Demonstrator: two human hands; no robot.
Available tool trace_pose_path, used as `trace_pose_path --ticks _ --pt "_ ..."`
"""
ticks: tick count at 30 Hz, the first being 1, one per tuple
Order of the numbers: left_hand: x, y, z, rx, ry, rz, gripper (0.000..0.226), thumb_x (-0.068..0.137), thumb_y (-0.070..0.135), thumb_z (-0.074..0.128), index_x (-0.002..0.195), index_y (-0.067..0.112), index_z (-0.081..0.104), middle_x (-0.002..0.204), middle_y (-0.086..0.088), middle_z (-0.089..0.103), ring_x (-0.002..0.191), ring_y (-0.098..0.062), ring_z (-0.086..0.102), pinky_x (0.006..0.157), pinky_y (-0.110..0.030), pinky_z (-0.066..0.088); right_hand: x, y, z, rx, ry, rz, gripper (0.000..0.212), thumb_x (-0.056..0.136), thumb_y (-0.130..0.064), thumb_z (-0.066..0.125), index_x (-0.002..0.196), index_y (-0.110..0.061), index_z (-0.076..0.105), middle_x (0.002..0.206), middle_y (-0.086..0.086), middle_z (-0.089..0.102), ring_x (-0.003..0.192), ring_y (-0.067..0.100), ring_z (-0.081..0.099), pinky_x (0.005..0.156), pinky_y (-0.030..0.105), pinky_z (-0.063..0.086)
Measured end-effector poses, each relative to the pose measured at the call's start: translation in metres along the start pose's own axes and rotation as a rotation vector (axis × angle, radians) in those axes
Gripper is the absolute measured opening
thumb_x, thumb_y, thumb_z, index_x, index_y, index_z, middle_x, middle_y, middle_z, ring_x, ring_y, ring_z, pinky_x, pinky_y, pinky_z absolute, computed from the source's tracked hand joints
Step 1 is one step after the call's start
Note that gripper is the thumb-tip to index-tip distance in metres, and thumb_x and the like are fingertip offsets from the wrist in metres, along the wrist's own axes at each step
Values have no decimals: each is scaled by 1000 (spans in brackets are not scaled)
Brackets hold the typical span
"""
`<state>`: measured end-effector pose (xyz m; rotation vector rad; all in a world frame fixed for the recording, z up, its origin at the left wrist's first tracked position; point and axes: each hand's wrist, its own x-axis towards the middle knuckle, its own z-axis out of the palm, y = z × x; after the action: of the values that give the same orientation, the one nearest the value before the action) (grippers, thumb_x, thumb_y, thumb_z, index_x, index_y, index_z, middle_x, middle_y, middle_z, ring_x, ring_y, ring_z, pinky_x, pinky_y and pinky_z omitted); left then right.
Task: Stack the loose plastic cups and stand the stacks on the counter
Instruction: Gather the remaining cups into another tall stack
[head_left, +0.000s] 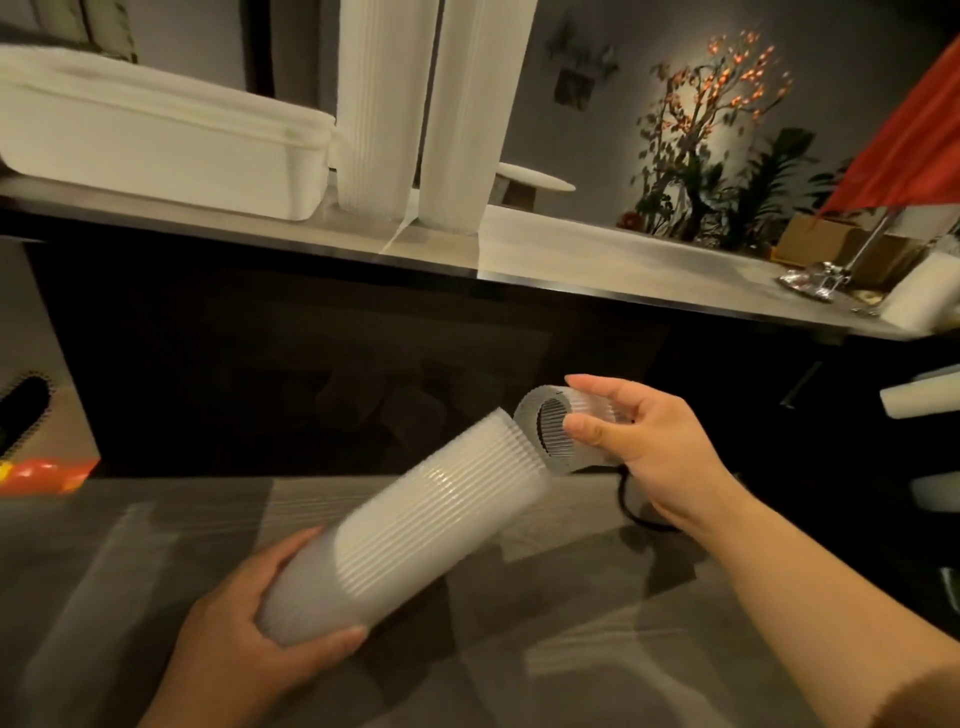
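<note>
A: Cups, half-built stack (415, 525) tilted in left hand (249, 623), fingers wrapped round its base. Small batch (566, 434) pinched in right hand (649, 441), mouth just beside the stack's top rim.

B: Progress?

A: Partway, probably. Two tall stacks (421, 109) already upright on the table (571, 254), beside a white tub (156, 140). Dim room, lit plant (717, 135) at back.

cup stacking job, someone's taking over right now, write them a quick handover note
Left hand grips the closed end of a tilted cup stack, held in the air below the counter.
Right hand pinches a single loose cup at the stack's open end, not yet nested.
Done: two tall stacks stand on the counter beside a white tub.
Left: seat this cup, add any other loose ones, stand the stack on the counter.
</note>
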<state>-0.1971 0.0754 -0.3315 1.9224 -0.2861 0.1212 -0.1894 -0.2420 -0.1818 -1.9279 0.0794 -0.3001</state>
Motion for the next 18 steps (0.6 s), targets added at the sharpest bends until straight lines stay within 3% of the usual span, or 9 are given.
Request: trace_pose_path --ticks 3,6,8,10,13,18 --pt "-14 15 -15 -19 -5 21 91 17 67 88 99 79 50 108 50 53 99 23 52 75 0 43 -16 -12 8 -46 -71 -49 50 58 -34 82 107 -37 70 108 -6 73 102 5 68 84 20 55" --pt "-28 21 -31 -27 40 18 88 19 63 91 98 76 53 105 46 58 95 20 55 73 4 41 -31 -25 18 -17 -158 -95 44 69 -25 77 111 -35 68 104 -8 74 102 1 67 81 15 53" --pt "-35 23 -40 -22 84 6 89 16 74 83 101 74 55 107 42 61 95 17 58 74 2 42 -39 -33 24 -75 -175 -137 35 82 -18 70 113 -36 66 103 -9 74 98 0 67 78 11 51" --pt "-42 24 -48 -23 106 -18 95 14 89 72 105 73 53 108 37 62 96 7 61 76 -10 48 -45 -40 28 -182 -159 -181 33 90 -19 64 113 -42 64 104 -11 71 98 -2 65 79 10 50" --pt "-48 32 -54 -17 96 -47 99 11 92 69 107 75 49 113 40 55 98 2 57 78 -26 46 -53 -52 30 -315 -173 -221 34 93 -22 60 113 -49 60 105 -17 66 102 -4 59 85 9 48" --pt "-52 33 -59 17 81 -61 97 15 92 70 107 77 47 113 38 55 99 8 56 77 -21 44 -68 -60 52 -457 -364 -259 36 100 -29 46 129 -51 42 120 -35 53 117 -20 44 92 -1 34"
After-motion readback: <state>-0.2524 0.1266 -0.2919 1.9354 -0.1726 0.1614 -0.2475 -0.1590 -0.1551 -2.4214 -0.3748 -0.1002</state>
